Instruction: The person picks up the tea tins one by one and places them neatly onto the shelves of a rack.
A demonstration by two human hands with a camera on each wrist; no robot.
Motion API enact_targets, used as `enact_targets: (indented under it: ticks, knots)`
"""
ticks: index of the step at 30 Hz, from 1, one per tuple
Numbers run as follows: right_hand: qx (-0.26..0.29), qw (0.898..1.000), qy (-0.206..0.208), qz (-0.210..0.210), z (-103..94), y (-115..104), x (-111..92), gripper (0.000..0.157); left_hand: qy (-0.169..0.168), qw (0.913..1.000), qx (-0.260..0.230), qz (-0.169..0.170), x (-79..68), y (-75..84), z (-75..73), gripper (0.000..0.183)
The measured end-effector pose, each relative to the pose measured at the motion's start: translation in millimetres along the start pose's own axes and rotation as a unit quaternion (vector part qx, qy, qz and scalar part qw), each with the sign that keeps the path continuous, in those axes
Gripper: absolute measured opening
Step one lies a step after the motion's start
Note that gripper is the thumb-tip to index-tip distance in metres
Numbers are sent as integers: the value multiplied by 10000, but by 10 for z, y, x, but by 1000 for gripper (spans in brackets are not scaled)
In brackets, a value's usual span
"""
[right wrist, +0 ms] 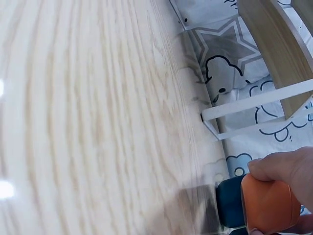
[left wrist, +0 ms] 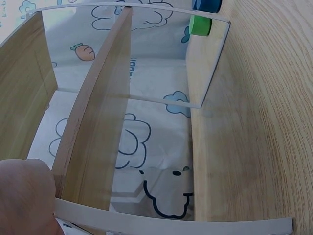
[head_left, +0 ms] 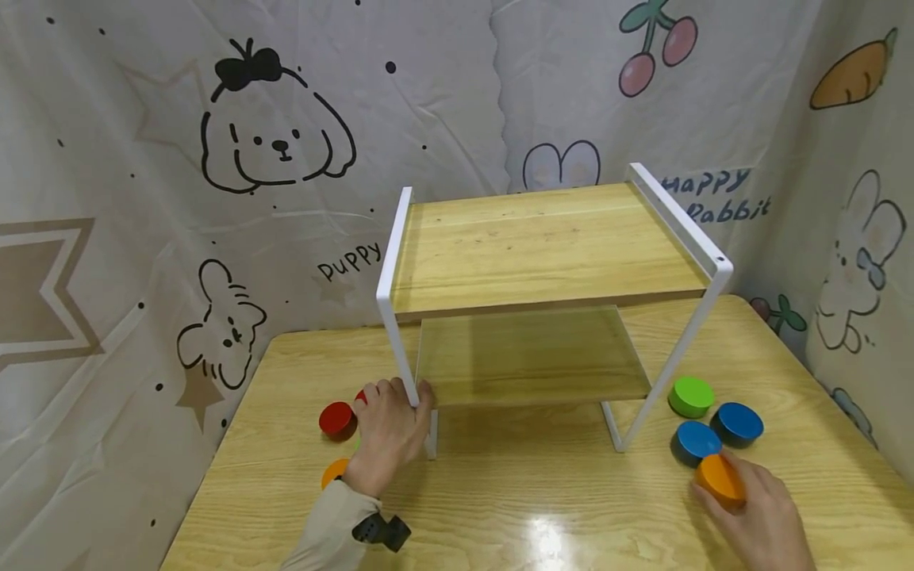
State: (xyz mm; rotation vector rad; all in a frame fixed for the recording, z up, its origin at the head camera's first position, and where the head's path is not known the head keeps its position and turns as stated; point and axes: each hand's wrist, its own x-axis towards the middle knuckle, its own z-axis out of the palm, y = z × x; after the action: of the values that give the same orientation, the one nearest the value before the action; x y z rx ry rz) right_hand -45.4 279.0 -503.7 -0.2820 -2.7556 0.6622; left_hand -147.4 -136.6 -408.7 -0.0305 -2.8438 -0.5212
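Observation:
A two-tier wooden shelf (head_left: 557, 246) with white side frames stands on the table. My left hand (head_left: 389, 432) grips its left frame by the lower board, fingers behind the post and thumb on the near side. In the left wrist view the thumb (left wrist: 27, 196) lies at the end of a board. At the right, my right hand (head_left: 767, 511) pinches an orange round block (head_left: 721, 480) between thumb and fingers, tilted. Close behind that block sits a blue round block (head_left: 696, 442); whether they touch I cannot tell.
Another blue block (head_left: 738, 424) and a green block (head_left: 691, 396) stand right of the shelf. Left of it are a red block (head_left: 338, 421) and an orange block (head_left: 334, 473), with more partly hidden behind my left hand. A patterned cloth (head_left: 443, 95) hangs behind the table.

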Motion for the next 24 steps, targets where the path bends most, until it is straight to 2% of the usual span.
enact_targets:
  ticks: [12, 19, 24]
  knots:
    - [-5, 9990, 248, -380, -30, -166, -22, 65, -73, 10000, -4, 48, 9, -6, -19, 43]
    - [248, 9927, 724, -937, -19, -276, -16, 65, -26, 10000, -58, 42, 12, -11, -12, 43]
    - [270, 9928, 632, -982, -36, -354, -20, 65, -9, 9999, -124, 15, 15, -12, 0, 43]
